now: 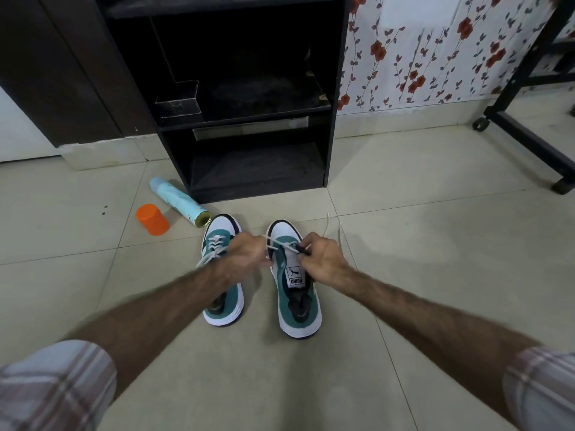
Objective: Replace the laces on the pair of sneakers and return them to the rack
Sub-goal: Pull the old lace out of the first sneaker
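- Sneakers stand side by side on the tiled floor (404, 275), toes pointing toward the black shoe rack (255, 126), just short of its base.
- The left sneaker (224, 309) is teal and white with a white sole; a white lace already runs criss-cross through its front eyelets, and the left forearm crosses above its middle.
- The right sneaker (295, 306) shows its tongue label and an open collar; only its eyelets nearest the toe carry lace.
- The white lace (281, 244) stretches across the front of the right sneaker between the two hands, and its loose end (329, 227) lies on the floor to the right of the toe.
- The left hand (245, 253) hovers between the two shoes with fingers curled around the lace; it is motion-blurred, so the exact pinch cannot be told.
- The right hand (323, 256) sits over the right side of the right sneaker, thumb and forefinger pinching the lace near an eyelet, other fingers curled.
- A pale blue spray can (179, 200) lies on its side left of the rack, its base near the left sneaker's toe.
- An orange cap (152, 219) rests on the floor just left of the can.
- Floral wallpaper (435, 57) covers the wall to the right of the rack.
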